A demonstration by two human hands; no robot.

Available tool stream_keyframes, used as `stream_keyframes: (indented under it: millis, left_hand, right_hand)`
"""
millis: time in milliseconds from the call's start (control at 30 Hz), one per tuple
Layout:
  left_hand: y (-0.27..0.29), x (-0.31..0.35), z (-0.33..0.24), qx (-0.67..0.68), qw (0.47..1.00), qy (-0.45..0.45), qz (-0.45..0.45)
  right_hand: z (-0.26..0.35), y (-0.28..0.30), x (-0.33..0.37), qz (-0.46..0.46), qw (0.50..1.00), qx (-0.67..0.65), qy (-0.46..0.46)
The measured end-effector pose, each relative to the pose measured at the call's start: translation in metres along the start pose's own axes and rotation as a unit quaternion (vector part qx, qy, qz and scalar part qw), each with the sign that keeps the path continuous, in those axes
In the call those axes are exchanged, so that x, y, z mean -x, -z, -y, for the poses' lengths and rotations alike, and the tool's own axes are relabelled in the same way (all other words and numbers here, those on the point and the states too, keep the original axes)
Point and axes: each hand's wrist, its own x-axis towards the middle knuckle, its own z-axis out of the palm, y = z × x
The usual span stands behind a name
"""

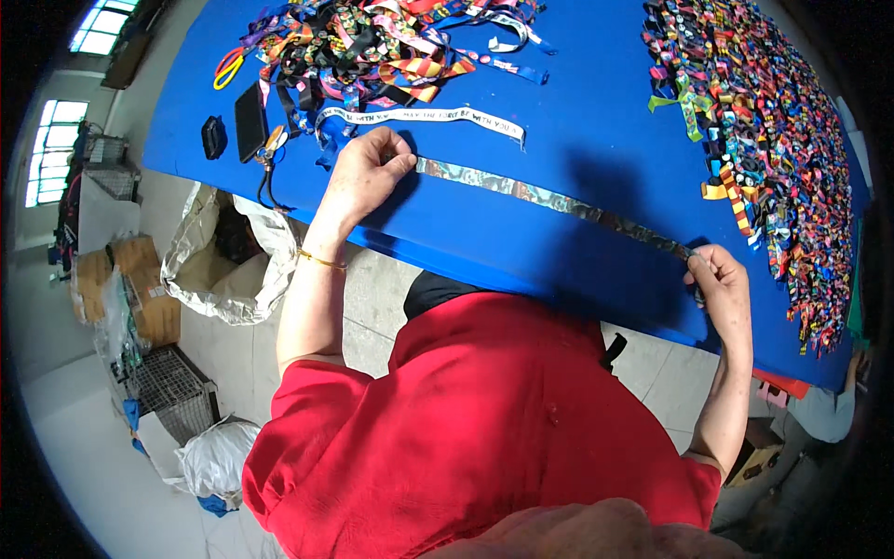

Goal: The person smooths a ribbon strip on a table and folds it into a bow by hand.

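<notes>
A long patterned ribbon strap (559, 202) in dark green and grey tones stretches nearly straight between my two hands, just over the blue table. My left hand (371, 172) pinches its left end between thumb and fingers. At the other end, my right hand (722, 287) grips the strap, and a short tail hangs below the fingers. Beyond my left hand lies a white printed strap (438, 115) with dark lettering. A tangled heap of colourful straps (372, 47) sits farther back on the table.
Rows of many colourful straps (773, 168) cover the table's right side. Scissors (272, 144), a black phone-like slab (250, 122) and a small black case (214, 137) rest at the left edge of the blue tabletop (577, 84). An open white sack (237, 289) stands below; wire crates (172, 391) are at left.
</notes>
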Motion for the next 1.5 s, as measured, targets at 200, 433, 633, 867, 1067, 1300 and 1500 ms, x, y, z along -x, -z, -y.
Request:
stream_keyframes:
  millis: [200, 433, 633, 867, 1067, 1300, 1500]
  left_hand:
    - [-0.009, -0.006, 0.008, -0.097, 0.992, -0.024, -0.073]
    - [-0.013, 0.000, 0.004, -0.102, 0.988, -0.032, -0.112]
    - [-0.016, 0.018, -0.017, -0.215, 0.946, -0.115, -0.212]
    - [-0.044, 0.013, -0.021, -0.197, 0.960, -0.156, -0.124]
    - [-0.040, 0.002, -0.005, -0.147, 0.976, -0.127, -0.095]
    - [-0.033, -0.005, -0.001, -0.137, 0.983, -0.111, -0.056]
    - [-0.032, -0.006, 0.002, -0.125, 0.986, -0.105, -0.045]
  right_hand:
    - [-0.027, 0.013, 0.004, -0.027, 0.999, 0.011, -0.040]
    - [-0.037, 0.019, -0.001, -0.060, 0.991, 0.066, -0.104]
    - [-0.010, 0.006, 0.007, -0.231, 0.950, 0.207, 0.035]
    - [0.011, -0.029, -0.001, -0.140, 0.952, 0.241, 0.124]
    - [-0.005, -0.030, -0.014, -0.105, 0.965, 0.215, 0.105]
    - [-0.024, -0.003, -0.019, -0.061, 0.984, 0.163, 0.045]
    - [-0.035, 0.009, -0.026, -0.028, 0.992, 0.110, 0.061]
